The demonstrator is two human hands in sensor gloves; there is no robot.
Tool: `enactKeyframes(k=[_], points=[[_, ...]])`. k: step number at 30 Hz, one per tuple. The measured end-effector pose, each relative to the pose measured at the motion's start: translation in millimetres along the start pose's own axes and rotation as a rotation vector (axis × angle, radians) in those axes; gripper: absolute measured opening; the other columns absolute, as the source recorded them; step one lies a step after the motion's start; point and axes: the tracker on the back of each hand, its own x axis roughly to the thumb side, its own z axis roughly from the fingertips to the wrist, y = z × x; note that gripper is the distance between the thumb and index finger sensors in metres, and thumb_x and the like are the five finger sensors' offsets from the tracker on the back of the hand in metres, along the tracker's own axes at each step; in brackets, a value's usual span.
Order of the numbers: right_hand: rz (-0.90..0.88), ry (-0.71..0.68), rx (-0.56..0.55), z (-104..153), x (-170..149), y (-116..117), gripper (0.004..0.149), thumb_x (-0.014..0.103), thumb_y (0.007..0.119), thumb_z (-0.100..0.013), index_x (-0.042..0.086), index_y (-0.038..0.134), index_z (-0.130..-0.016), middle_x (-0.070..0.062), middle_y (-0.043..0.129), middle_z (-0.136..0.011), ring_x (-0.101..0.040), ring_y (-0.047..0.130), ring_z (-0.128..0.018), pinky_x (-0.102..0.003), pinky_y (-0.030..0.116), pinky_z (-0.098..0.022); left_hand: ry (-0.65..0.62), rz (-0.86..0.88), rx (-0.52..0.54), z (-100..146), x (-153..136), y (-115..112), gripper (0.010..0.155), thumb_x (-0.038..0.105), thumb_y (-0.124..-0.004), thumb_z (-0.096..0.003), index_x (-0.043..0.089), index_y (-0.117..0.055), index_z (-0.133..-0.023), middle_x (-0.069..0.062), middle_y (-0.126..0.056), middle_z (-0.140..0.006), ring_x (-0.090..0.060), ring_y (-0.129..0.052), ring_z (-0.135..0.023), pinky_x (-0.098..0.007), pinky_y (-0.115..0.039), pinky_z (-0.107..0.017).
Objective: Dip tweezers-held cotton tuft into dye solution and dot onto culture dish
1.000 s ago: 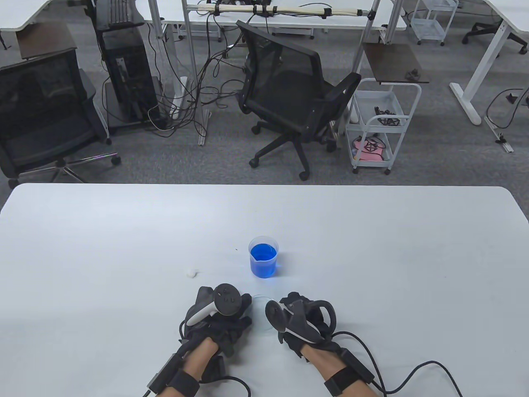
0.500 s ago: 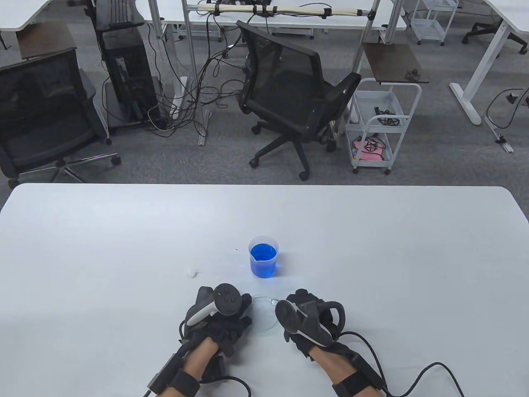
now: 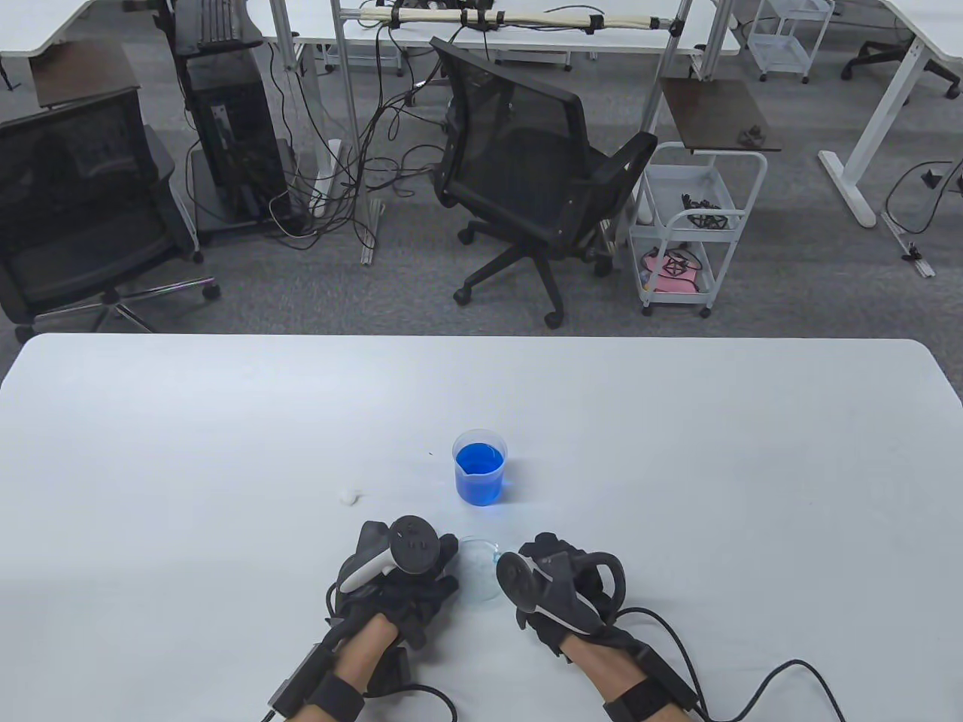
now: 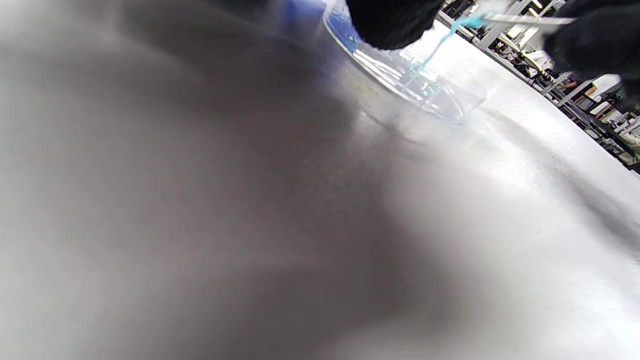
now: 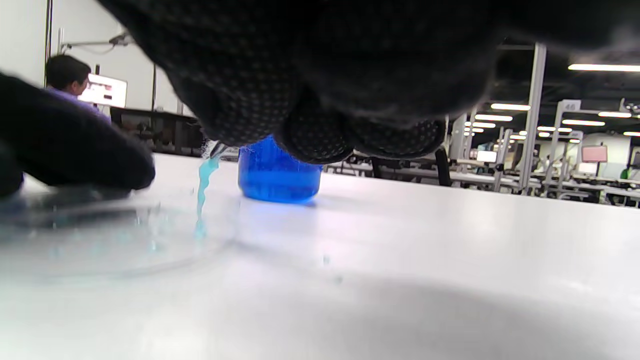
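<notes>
A clear culture dish (image 3: 475, 575) lies on the white table between my hands. My left hand (image 3: 448, 562) rests its fingertips on the dish's left rim; one fingertip (image 4: 395, 22) touches the rim in the left wrist view. My right hand (image 3: 520, 555) pinches metal tweezers (image 4: 525, 20) at the dish's right edge. A blue-dyed cotton strand (image 5: 202, 185) hangs from the tweezers' tip (image 5: 218, 148) down onto the dish (image 5: 100, 235). The beaker of blue dye (image 3: 480, 468) stands just behind the dish.
A small white cotton tuft (image 3: 347, 495) lies on the table, left of the beaker. The gloves' cables (image 3: 752, 677) trail off the near edge. An office chair (image 3: 527, 180) and a white cart (image 3: 692, 226) stand beyond the far edge.
My right hand has shifted a little to the right with the tweezers, uncovering more of the dish. My left hand, the dish and the beaker have not moved.
</notes>
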Motion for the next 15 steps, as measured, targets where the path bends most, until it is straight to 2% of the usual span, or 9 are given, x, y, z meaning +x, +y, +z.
enactKeyframes(k=[5, 11, 15], points=[[-0.019, -0.004, -0.03, 6, -2, -11, 0.041, 0.03, 0.094, -0.025, 0.0, 0.107, -0.049, -0.024, 0.103, -0.052, -0.014, 0.098, -0.016, -0.03, 0.088, -0.004, 0.0, 0.0, 0.0, 0, 0, 0, 0.065, 0.037, -0.063, -0.0634, 0.022, -0.027, -0.116, -0.026, -0.013, -0.122, -0.054, -0.012, -0.105, -0.077, -0.018, -0.067], [0.046, -0.044, 0.052, 8, 7, 13, 0.041, 0.031, 0.094, -0.025, 0.0, 0.107, -0.049, -0.024, 0.103, -0.052, -0.014, 0.098, -0.016, -0.03, 0.089, -0.004, 0.001, -0.001, 0.001, 0, 0, 0, 0.065, 0.037, -0.063, -0.0634, 0.022, -0.027, -0.116, -0.026, -0.013, -0.122, -0.054, -0.012, -0.105, -0.077, -0.018, -0.067], [0.062, -0.055, 0.072, 9, 10, 21, 0.041, 0.03, 0.093, -0.026, 0.0, 0.107, -0.049, -0.024, 0.103, -0.052, -0.014, 0.098, -0.016, -0.03, 0.089, -0.004, 0.002, -0.001, 0.001, 0, 0, 0, 0.065, 0.037, -0.063, -0.0634, 0.022, -0.027, -0.116, -0.026, -0.013, -0.122, -0.054, -0.012, -0.105, -0.077, -0.018, -0.067]])
